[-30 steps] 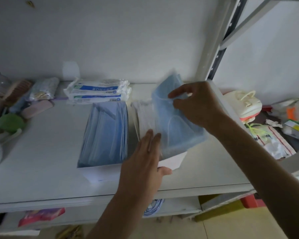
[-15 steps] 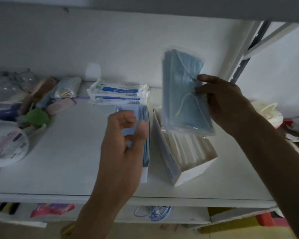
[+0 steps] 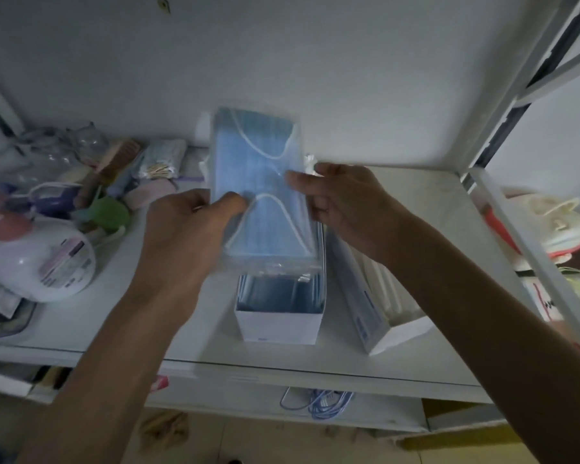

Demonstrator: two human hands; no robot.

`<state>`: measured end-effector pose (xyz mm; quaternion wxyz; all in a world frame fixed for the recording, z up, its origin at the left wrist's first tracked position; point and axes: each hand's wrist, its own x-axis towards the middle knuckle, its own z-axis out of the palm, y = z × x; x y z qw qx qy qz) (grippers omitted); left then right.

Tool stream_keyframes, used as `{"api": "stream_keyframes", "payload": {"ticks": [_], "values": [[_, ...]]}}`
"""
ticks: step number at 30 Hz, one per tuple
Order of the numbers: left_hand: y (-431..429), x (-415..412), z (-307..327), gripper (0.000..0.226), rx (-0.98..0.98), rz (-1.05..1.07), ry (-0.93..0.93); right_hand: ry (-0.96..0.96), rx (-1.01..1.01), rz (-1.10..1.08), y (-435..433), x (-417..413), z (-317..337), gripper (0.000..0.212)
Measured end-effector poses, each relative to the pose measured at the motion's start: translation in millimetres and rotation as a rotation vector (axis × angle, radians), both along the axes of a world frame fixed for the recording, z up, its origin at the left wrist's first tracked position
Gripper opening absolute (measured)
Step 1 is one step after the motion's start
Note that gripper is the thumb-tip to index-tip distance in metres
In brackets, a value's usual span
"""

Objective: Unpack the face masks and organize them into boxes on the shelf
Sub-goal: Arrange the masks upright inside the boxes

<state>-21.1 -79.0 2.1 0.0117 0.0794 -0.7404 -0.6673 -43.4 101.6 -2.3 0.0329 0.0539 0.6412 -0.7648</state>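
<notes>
A clear plastic pack of blue face masks [image 3: 262, 182] with white ear loops is held upright above the shelf. My left hand [image 3: 188, 236] grips its left edge and my right hand [image 3: 342, 202] pinches its right edge. Directly below stands an open white box [image 3: 278, 323] with blue masks inside. To its right a second open white box [image 3: 382, 316] leans at an angle, holding white masks.
The white shelf board [image 3: 426, 209] carries clutter at the left: a round white bottle [image 3: 44, 262], a green object [image 3: 108, 216] and small packets. A slanted metal upright [image 3: 529, 249] borders the right, with a cream bag [image 3: 549, 222] beyond. Cables [image 3: 322, 401] lie on the lower shelf.
My right hand lifted the mask pack out of the right box and carried it left over the blue-mask box. My left hand came up and took hold of its left edge.
</notes>
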Motion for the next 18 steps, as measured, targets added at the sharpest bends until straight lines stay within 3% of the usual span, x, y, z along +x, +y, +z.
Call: {"api": "stream_keyframes", "payload": {"ticks": [2,6,10,14,18], "values": [[-7.8,-8.0,0.4,0.016,-0.009,0.054,0.011,0.009,0.015,0.034,4.6,0.2,1.5,0.018],[-10.0,-10.1,-0.1,0.009,-0.313,0.049,0.147,0.040,0.195,-0.152,25.9,4.4,-1.6,0.011],[8.6,-4.9,-9.2,0.011,-0.687,0.008,0.269,-0.004,0.671,-0.198,27.5,8.6,-21.1,0.012],[34.3,2.6,-15.2,0.020,-0.800,-0.030,0.219,0.074,0.932,-0.171,16.8,15.8,-21.5,0.023],[56.8,12.4,-10.5,0.028,-0.869,-0.030,0.138,0.118,1.071,-0.048,15.6,19.8,-15.2,0.022]]}}
